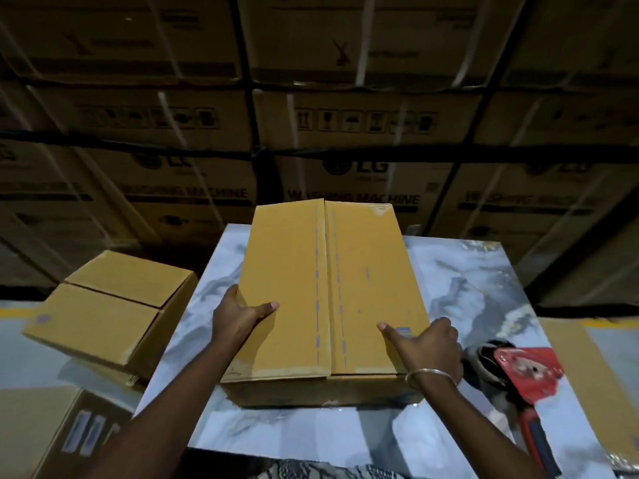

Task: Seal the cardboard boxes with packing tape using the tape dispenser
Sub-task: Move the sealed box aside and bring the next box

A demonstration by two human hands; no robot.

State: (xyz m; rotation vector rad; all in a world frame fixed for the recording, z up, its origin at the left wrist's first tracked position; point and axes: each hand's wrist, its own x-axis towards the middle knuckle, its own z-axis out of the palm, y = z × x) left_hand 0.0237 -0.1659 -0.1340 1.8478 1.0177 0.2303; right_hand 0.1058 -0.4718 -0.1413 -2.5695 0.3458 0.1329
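Brown cardboard box (325,299) with closed flaps stood on the marble-patterned table (484,271), both hands, left (238,318) and right (427,350), gripping its sides, thumbs on top.

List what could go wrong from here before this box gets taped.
1. The tape dispenser lies close behind the right hand; pulling that hand back may knock it.
2. The flaps of the box appear to meet unevenly at the near edge, so tape might wrinkle there.
3. The left hand grips only the box's side; with one hand off, it could slide on the glossy table.
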